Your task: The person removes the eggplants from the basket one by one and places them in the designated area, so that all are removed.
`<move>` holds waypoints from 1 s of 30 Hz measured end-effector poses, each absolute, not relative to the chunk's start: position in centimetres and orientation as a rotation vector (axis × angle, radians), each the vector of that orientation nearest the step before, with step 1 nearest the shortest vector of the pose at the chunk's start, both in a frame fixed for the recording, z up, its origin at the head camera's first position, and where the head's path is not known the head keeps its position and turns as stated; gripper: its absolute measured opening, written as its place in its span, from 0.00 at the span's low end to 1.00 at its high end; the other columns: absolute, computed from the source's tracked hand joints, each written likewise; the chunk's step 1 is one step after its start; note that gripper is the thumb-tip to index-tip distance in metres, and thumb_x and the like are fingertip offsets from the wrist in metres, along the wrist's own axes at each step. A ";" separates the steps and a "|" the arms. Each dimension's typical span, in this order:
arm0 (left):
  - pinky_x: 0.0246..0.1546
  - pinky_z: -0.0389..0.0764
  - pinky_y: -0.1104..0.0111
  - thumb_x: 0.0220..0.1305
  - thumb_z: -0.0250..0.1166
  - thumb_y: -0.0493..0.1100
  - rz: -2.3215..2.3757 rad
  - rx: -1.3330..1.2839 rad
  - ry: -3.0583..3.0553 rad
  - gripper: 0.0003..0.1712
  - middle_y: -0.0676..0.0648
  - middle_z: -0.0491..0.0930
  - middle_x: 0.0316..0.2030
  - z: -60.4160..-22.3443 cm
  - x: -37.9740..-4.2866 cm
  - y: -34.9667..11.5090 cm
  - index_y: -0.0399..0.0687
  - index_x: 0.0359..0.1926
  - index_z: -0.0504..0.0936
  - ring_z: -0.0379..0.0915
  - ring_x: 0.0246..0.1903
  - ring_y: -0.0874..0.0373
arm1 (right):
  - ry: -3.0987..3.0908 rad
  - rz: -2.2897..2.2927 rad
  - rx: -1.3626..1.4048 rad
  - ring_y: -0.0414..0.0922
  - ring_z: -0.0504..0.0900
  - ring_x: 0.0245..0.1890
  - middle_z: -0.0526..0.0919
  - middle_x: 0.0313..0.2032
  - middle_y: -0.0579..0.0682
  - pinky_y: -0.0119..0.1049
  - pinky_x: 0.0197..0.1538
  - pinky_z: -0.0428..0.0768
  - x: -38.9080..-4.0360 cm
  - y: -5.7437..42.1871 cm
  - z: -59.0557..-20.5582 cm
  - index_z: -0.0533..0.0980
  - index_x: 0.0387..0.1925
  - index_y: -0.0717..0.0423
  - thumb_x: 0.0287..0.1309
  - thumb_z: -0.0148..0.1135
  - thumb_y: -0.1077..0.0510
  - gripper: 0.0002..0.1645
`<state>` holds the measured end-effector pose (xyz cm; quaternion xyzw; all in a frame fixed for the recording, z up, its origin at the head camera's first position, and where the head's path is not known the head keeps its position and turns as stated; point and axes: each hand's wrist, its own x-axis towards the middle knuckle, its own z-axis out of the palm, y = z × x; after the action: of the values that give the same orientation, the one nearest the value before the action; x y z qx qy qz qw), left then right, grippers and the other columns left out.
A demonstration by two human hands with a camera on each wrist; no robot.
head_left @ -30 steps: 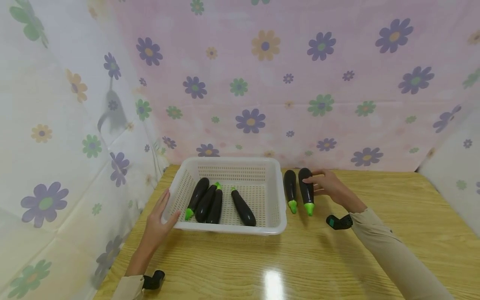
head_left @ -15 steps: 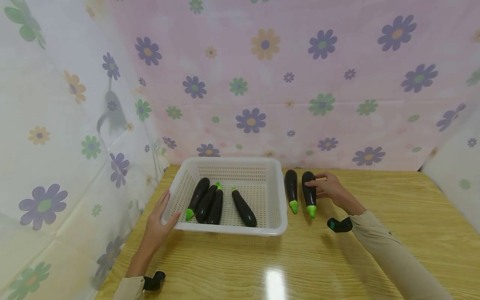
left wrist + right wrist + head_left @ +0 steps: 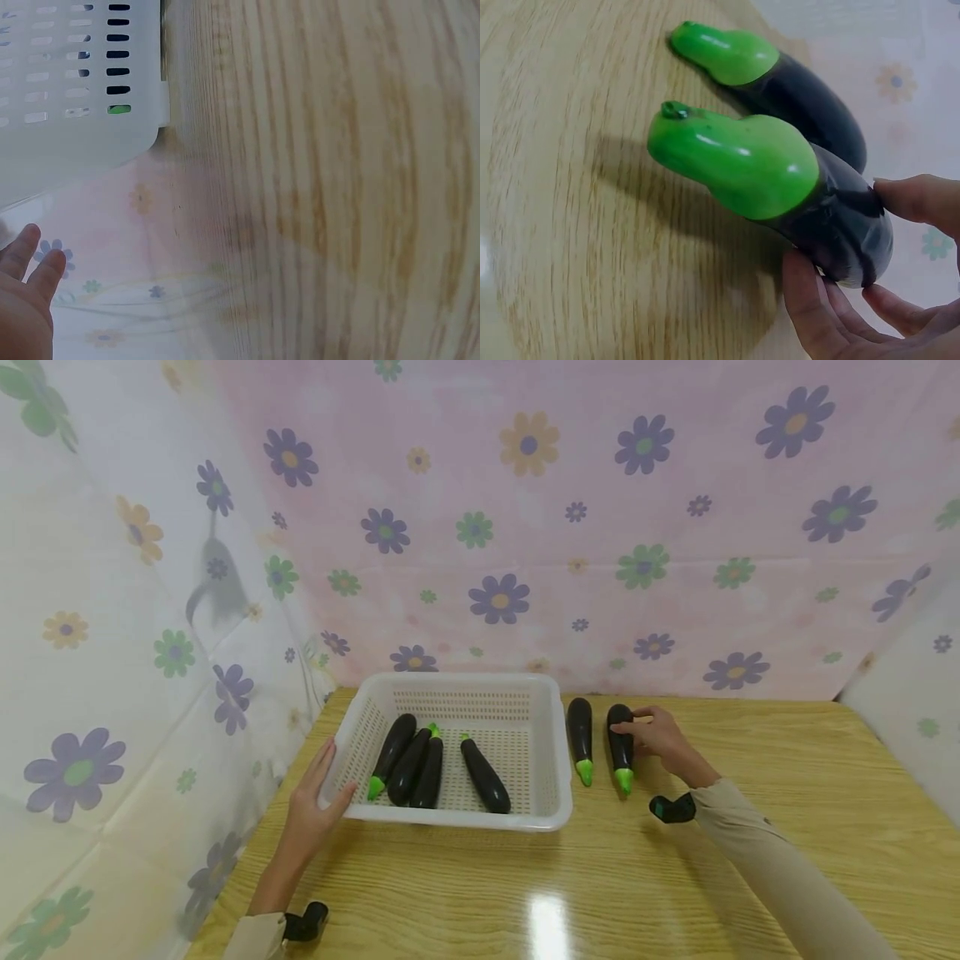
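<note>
My right hand (image 3: 660,739) pinches a dark eggplant (image 3: 621,752) with a bright green stem end, thumb on one side and fingers on the other. In the right wrist view, the held eggplant (image 3: 840,217) has its green end pointing away from the hand. A second eggplant (image 3: 580,735) lies just left of it, beside the basket. My left hand (image 3: 307,810) rests against the left side of the white plastic basket (image 3: 450,817), thumb at its front corner. Its fingers (image 3: 46,274) look fairly straight in the left wrist view.
Inside the basket lie three eggplants (image 3: 408,768) close together at the left, and a single eggplant (image 3: 486,777) nearer the middle. The wood-grain table (image 3: 450,893) ends at a flowered cloth (image 3: 525,527) behind and at the left.
My right hand and the eggplant it holds have shifted slightly right, so the gap to the neighbouring eggplant is wider. The left hand stays at the basket.
</note>
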<state>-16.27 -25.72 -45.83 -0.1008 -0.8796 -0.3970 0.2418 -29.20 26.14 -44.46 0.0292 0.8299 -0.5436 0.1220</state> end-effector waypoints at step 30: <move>0.60 0.51 0.80 0.57 0.66 0.40 -1.108 -0.264 -2.420 0.41 0.39 0.58 0.69 -45.5 -16.1 -25.7 0.39 0.70 0.60 0.53 0.67 0.42 | 2.595 -1.400 0.121 0.56 0.77 0.39 0.67 0.53 0.71 0.46 0.41 0.78 -29.2 25.7 -44.9 0.48 0.68 0.73 0.63 0.58 0.49 0.47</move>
<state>-16.08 -25.70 -45.49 -0.0960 -0.8802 -0.4030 0.2314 -29.24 25.75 -44.92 0.0408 0.8753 -0.4724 0.0952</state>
